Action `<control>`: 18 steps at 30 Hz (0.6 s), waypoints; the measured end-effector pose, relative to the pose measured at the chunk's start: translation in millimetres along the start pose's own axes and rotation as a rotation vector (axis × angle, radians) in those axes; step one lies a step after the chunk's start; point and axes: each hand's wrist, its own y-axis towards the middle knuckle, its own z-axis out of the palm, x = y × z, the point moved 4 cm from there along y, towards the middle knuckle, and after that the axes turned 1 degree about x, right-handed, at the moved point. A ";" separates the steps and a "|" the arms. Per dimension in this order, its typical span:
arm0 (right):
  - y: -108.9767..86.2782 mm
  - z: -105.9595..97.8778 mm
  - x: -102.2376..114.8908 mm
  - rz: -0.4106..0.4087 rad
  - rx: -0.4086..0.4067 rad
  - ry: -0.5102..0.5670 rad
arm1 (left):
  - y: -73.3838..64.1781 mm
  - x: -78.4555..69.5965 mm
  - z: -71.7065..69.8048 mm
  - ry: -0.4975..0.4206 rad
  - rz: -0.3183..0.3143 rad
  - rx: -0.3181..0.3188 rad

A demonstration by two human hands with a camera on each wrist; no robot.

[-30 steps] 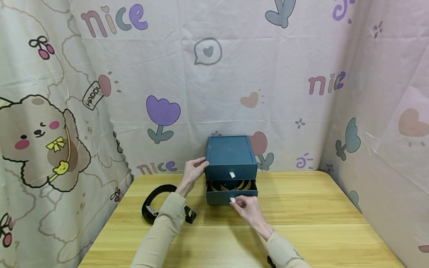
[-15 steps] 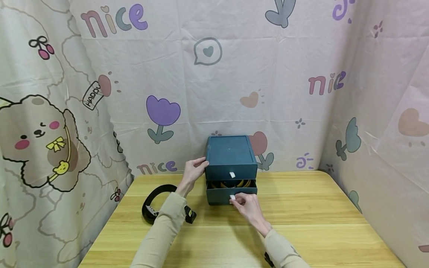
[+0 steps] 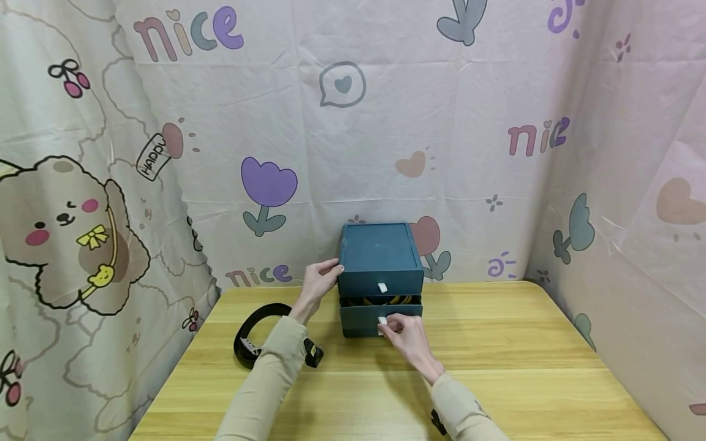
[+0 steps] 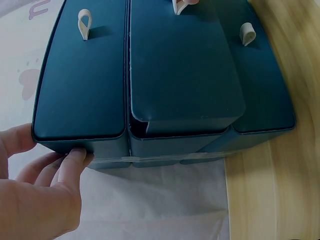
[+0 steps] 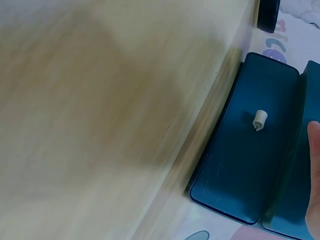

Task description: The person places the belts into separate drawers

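A dark teal drawer box point(image 3: 379, 245) stands on the table, with white pull tabs on its drawers. The left wrist view shows three drawers, the middle drawer point(image 4: 185, 65) part-way out. My right hand point(image 3: 409, 340) pinches that drawer's white tab point(image 3: 382, 321) between thumb and fingers. Dark and yellow-brown banded things point(image 3: 394, 300) show through the narrow gap above the drawer front; their kind is unclear. My left hand point(image 3: 318, 283) rests against the box's upper left edge, fingertips on the top corner and thumb on the side point(image 4: 72, 162).
A black looped band point(image 3: 259, 315), perhaps a belt, lies left of the box, partly hidden by my left sleeve. The wooden table point(image 3: 507, 361) extends in front and to the right. A printed cloth backdrop point(image 3: 353, 153) hangs behind and at both sides.
The middle drawer has slid further into the box, narrowing the gap above it. My right hand moved forward with the tab. The left hand stayed where it was.
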 end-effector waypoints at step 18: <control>8.6 4.8 -6.9 0.025 -0.032 -0.053 | -0.6 -0.1 -1.0 0.007 0.011 0.015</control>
